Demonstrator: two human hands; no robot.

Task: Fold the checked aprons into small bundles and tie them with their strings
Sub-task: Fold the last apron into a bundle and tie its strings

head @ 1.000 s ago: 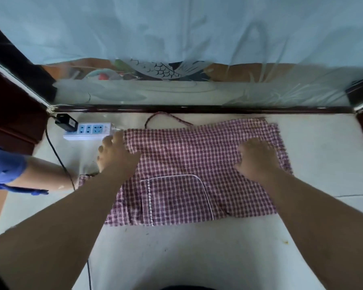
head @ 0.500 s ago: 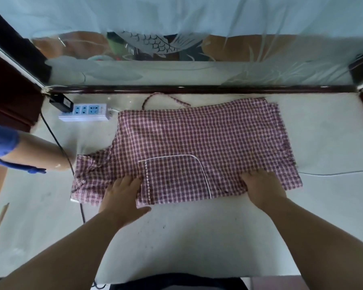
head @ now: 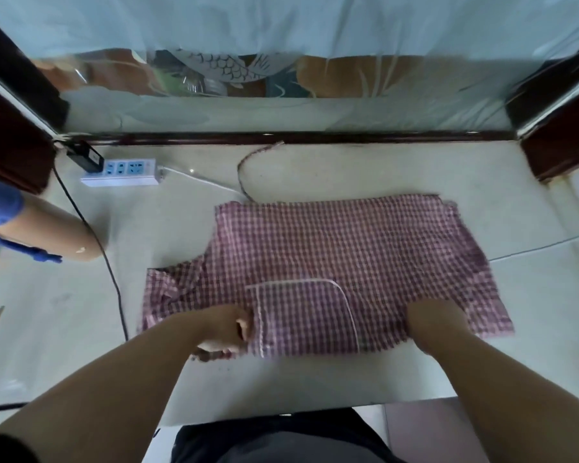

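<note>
**Both hands at the near hem of the checked apron**

A red-and-white checked cloth apron (head: 348, 255) lies spread flat on a pale, glossy surface (head: 315, 382), slightly right of centre. Its bib end points to the person's left and its long edges run side to side. A pocket edged with white piping (head: 301, 315) faces up near the front hem. From the far left corner a thin checked apron string (head: 248, 168) curves away toward the dark wooden threshold (head: 281, 138).

The left hand (head: 224, 332) is at the near hem, just left of the pocket. Its thumb and curled fingers are clamped on the cloth, and a small tuck of check shows beneath them. The right hand (head: 438, 325) rests on the near hem just right of the pocket, back upward. Its fingers are hidden and blurred, so whether it grips or only presses cannot be told.

Well to the left, by the threshold, sits a white power strip with blue sockets (head: 121, 172). A black adapter (head: 84, 157) is plugged into its far end and a black cable (head: 107, 262) trails toward the viewer. A thin white cable (head: 201, 178) runs from the strip toward the apron. At the far left edge is another person's bare leg (head: 47, 232) below blue cloth. Behind the threshold stands a frosted glass panel etched with a fish (head: 214, 66).
</note>
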